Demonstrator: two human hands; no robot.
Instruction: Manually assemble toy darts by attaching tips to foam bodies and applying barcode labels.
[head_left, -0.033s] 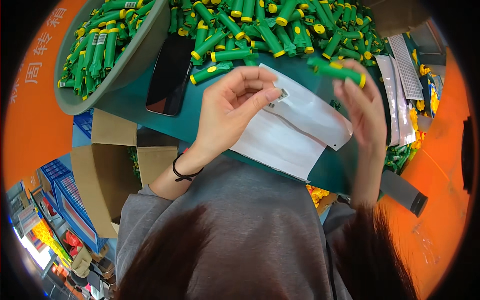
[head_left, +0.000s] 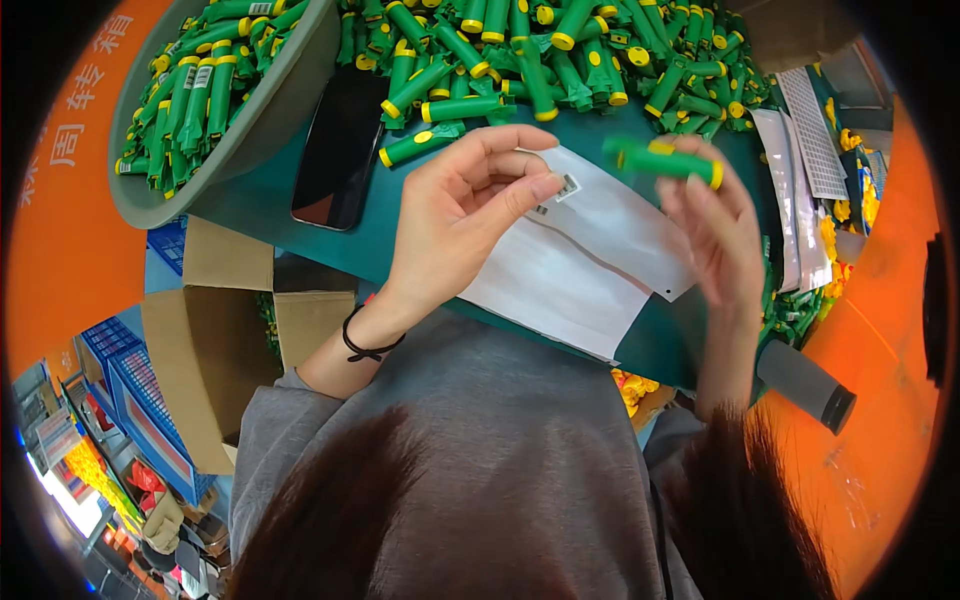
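Note:
My left hand is closed in a pinch, with a small white barcode label at its thumb tip. Below the fingers lies a white sheet with a crease or overlapping edge across it. My right hand, a little blurred, grips a green tube with yellow ends between thumb and fingers, above the sheet's right end. The tube's left end is smeared by motion. Many similar green tubes are heaped beyond both hands, one lying close to my left fingers.
A grey-green basin full of tubes stands at the far left, beside a black phone. An open cardboard box is at the left. On the right are white packets and a dark grey cylinder.
My right hand has shifted slightly left with the green tube. A tube at the near edge of the heap lies at a different angle. The label at my left thumb shows more fully.

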